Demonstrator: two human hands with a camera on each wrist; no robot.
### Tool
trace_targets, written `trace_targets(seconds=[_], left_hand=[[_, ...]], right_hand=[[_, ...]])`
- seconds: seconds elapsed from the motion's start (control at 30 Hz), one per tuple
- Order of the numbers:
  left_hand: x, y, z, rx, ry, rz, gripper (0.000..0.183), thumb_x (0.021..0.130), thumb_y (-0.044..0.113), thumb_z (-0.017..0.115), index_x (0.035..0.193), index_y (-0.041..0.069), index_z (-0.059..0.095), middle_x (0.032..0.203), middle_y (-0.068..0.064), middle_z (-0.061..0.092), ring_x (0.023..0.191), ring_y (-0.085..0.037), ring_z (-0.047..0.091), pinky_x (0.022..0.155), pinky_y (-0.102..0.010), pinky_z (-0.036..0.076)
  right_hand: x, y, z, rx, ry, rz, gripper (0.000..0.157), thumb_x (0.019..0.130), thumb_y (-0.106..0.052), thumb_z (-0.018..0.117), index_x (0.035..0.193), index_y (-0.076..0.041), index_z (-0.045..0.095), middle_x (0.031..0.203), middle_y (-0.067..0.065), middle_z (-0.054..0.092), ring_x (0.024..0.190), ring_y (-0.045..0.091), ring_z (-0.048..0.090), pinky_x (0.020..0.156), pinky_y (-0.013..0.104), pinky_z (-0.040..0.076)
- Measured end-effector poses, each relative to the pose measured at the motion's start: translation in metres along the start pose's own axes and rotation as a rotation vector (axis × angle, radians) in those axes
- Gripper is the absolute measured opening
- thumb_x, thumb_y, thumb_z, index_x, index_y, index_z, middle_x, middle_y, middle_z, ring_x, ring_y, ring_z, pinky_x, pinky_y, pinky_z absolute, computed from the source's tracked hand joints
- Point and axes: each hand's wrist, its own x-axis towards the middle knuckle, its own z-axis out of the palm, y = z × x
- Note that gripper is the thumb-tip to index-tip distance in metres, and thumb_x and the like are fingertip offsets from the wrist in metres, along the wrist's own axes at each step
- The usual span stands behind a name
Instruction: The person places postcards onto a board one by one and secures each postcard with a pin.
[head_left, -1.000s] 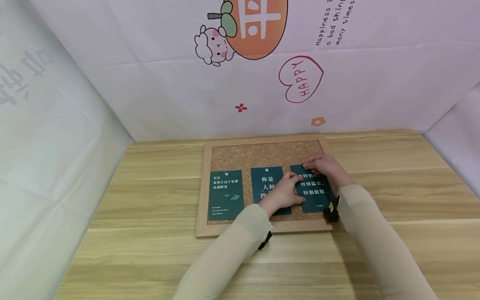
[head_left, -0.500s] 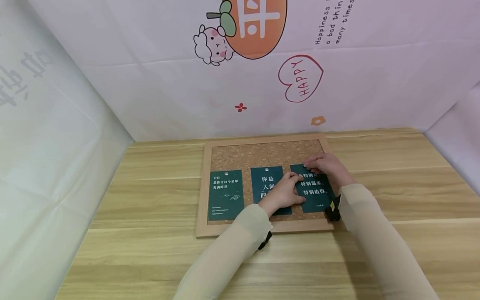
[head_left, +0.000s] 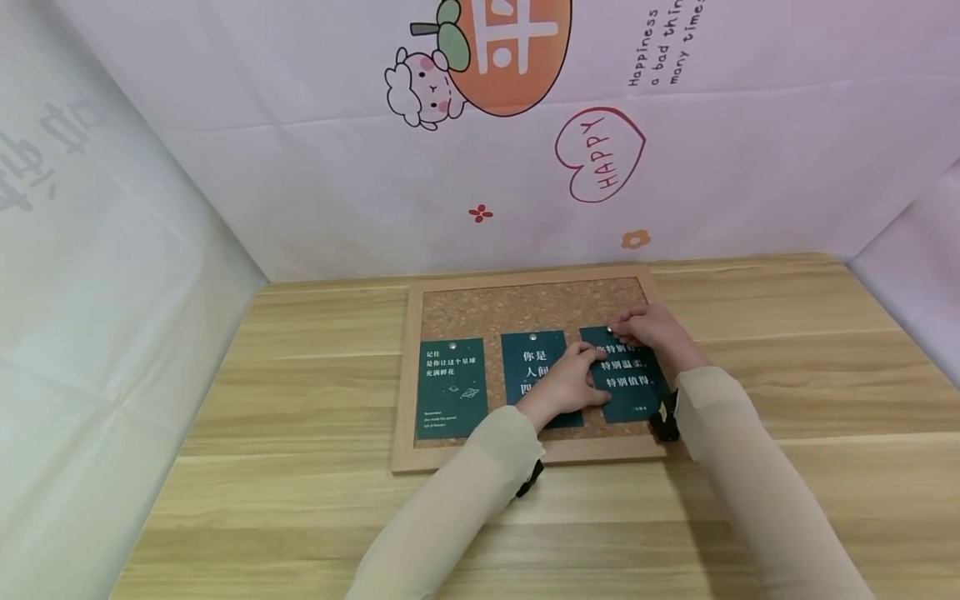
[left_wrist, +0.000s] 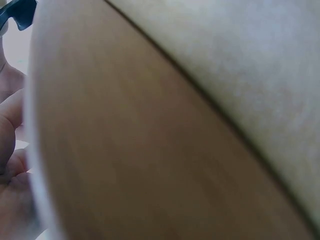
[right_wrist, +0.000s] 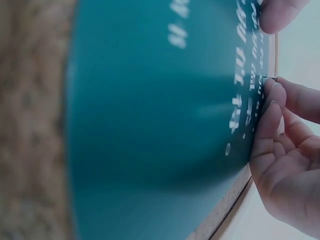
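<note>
A cork board [head_left: 525, 308] in a pale wooden frame lies on the table with three dark green cards in a row. My right hand [head_left: 656, 329] pinches a silver pushpin [head_left: 610, 330] at the top edge of the right card [head_left: 628, 398]; its fingertips partly cover the pin. In the right wrist view the right hand [right_wrist: 292, 160] has thumb and finger together at the far end of that card [right_wrist: 140, 125]. My left hand [head_left: 566, 383] lies over the middle card [head_left: 517, 350], its fingers touching the left edge of the right card. The left wrist view mostly shows blurred wooden frame [left_wrist: 125, 125].
The left card [head_left: 452, 400] bears a silver pin at its top, as does the middle card. Wood-grain table [head_left: 300, 500] surrounds the board. A white printed cloth [head_left: 337, 192] stands behind, with another cloth [head_left: 112, 292] at the left.
The right hand's fingertips have shifted slightly at the top of the right card, and more of the pin shows beside them. The left hand keeps its place.
</note>
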Motion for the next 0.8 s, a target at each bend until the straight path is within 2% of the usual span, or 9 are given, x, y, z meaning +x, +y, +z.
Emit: trace_targets(seconds=[0.33, 0.67, 0.8], left_hand=[[0.0009, 0.0000, -0.0002, 0.010, 0.005, 0.002, 0.060, 0.088, 0.021, 0.069, 0.142, 0.013, 0.045, 0.150, -0.005, 0.032, 0.074, -0.004, 0.049, 0.068, -0.016, 0.042], [-0.0006, 0.0010, -0.0005, 0.006, -0.002, -0.003, 0.059, 0.088, 0.020, 0.069, 0.142, 0.012, 0.045, 0.150, -0.005, 0.032, 0.074, -0.004, 0.049, 0.068, -0.016, 0.042], [-0.0012, 0.0015, -0.0009, 0.002, -0.003, -0.008, 0.059, 0.088, 0.020, 0.069, 0.142, 0.012, 0.045, 0.150, -0.004, 0.032, 0.074, -0.004, 0.049, 0.068, -0.017, 0.042]], right_hand=[[-0.0006, 0.0002, 0.0009, -0.023, 0.008, -0.029, 0.037, 0.102, -0.022, 0.044, 0.125, 0.005, 0.054, 0.109, 0.012, 0.055, 0.089, 0.016, 0.053, 0.074, 0.021, 0.044], [-0.0006, 0.0008, 0.0011, -0.051, 0.026, -0.094, 0.031, 0.100, -0.017, 0.048, 0.116, 0.008, 0.057, 0.087, 0.002, 0.059, 0.075, 0.009, 0.052, 0.067, 0.020, 0.045], [0.0001, 0.0015, 0.0014, -0.043, 0.025, -0.093, 0.030, 0.100, -0.017, 0.049, 0.115, 0.008, 0.057, 0.085, 0.000, 0.059, 0.074, 0.008, 0.052, 0.067, 0.019, 0.045]])
